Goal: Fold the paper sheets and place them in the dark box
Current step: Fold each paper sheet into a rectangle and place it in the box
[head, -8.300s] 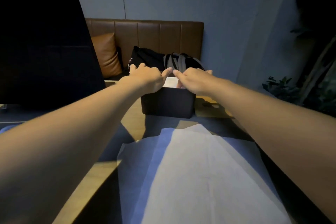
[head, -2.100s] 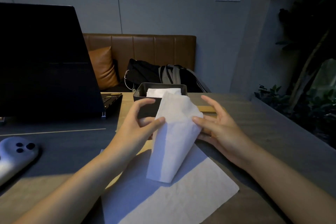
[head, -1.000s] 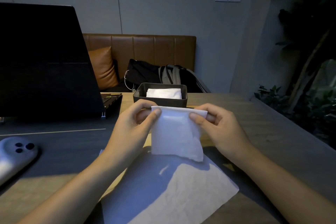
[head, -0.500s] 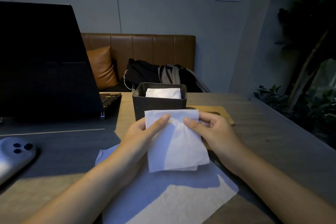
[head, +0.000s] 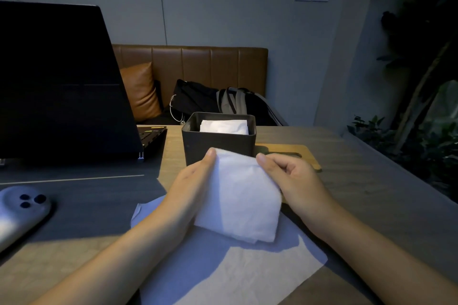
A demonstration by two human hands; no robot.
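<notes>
Folded paper sheet: pinched at its top corners by left hand and right hand, held just before the dark box. Box contains folded paper. Unfolded sheet flat on table beneath.

Dim office lounge: laptop, leather bench, backpack, plants.
</notes>
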